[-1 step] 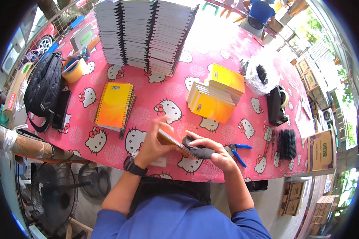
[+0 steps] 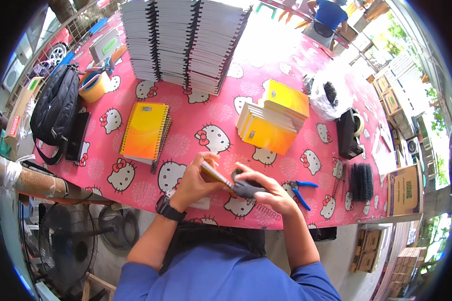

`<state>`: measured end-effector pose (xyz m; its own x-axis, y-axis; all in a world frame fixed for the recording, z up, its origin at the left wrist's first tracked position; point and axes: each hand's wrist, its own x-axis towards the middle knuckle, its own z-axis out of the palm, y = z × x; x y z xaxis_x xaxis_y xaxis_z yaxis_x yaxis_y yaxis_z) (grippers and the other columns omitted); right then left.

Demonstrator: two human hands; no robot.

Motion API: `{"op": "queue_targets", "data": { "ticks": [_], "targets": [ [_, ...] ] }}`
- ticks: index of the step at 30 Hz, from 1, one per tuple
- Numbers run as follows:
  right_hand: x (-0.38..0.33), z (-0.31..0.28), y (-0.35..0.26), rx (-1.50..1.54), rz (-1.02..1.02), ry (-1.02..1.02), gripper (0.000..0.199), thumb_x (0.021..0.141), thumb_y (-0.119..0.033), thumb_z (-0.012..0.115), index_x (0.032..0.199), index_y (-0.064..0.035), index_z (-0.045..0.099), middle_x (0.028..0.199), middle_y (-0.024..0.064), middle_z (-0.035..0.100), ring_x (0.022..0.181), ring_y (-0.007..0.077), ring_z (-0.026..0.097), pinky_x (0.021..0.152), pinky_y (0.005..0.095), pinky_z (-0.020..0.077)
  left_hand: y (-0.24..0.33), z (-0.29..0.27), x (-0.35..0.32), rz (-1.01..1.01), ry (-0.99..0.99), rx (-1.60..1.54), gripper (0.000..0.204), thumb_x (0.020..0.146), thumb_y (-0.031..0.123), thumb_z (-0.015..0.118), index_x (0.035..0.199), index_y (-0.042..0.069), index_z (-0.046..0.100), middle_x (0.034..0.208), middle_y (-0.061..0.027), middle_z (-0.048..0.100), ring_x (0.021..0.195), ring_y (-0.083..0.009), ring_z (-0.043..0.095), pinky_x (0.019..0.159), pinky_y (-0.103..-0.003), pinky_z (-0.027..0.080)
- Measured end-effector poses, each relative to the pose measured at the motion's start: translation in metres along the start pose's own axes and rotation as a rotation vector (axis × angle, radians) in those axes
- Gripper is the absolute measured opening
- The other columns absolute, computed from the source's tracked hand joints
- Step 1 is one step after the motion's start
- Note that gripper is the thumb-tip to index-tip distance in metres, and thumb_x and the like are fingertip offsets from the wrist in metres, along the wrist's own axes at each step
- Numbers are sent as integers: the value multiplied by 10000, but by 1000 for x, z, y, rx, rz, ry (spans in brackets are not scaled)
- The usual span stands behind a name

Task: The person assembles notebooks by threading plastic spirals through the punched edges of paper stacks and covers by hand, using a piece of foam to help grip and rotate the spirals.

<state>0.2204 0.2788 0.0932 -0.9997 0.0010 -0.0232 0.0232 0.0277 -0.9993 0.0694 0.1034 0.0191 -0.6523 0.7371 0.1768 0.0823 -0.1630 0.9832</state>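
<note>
Left hand (image 2: 193, 179): pinching notebook (image 2: 216, 174), lower centre of frame
Right hand (image 2: 273, 191): grasping dark object (image 2: 248, 190)
Notebook: between both hands

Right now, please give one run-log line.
left hand: holds yellow notebook | right hand: holds dark object, kind unclear | blue-handled pliers: on pink tablecloth

A black backpack (image 2: 59, 103) lies at left (a fan (image 2: 68, 238) stands below).

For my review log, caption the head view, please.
Left hand holding a thin notebook, right hand a dark object, above a pink tablecloth.
</note>
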Motion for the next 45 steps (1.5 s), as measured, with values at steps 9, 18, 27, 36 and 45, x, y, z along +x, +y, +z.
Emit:
{"op": "queue_targets", "data": {
  "ticks": [9,18,27,36,45],
  "targets": [
    [20,-17,3,-343,83,230,438,759,-332,706,1087,-53,620,1286,200,515,1240,272,456,998,372,357,-6,-2,6,-56,-101,-78,423,674,32,816,871,96,447,768,29,511,718,-26,490,609,-211,436],
    [27,-7,8,199,-14,31,397,797,-321,672,1084,-50,633,1348,191,472,1208,248,481,1004,362,361,-10,1,5,-62,-107,-114,398,692,10,793,878,89,450,794,21,504,711,-31,475,608,-218,441],
    [42,-1,-10,-168,40,19,376,819,-322,656,1019,-3,638,1246,189,545,1158,240,514,973,355,384,-10,-4,7,-10,-143,112,395,691,16,787,888,81,451,767,24,471,686,-36,454,584,-223,429],
    [32,-6,9,-640,-62,328,411,777,-318,701,1087,-59,629,1296,202,508,1236,322,440,1029,404,333,5,0,8,-29,-152,152,411,670,65,812,866,75,451,767,-11,483,679,-88,469,583,-266,436],
    [19,47,-40,-563,-330,426,214,756,-84,753,913,-18,623,840,71,601,729,154,607,642,265,501,64,21,5,338,-137,487,332,695,41,751,876,38,473,791,-110,529,707,-253,559,612,-329,455]
  ]
}}
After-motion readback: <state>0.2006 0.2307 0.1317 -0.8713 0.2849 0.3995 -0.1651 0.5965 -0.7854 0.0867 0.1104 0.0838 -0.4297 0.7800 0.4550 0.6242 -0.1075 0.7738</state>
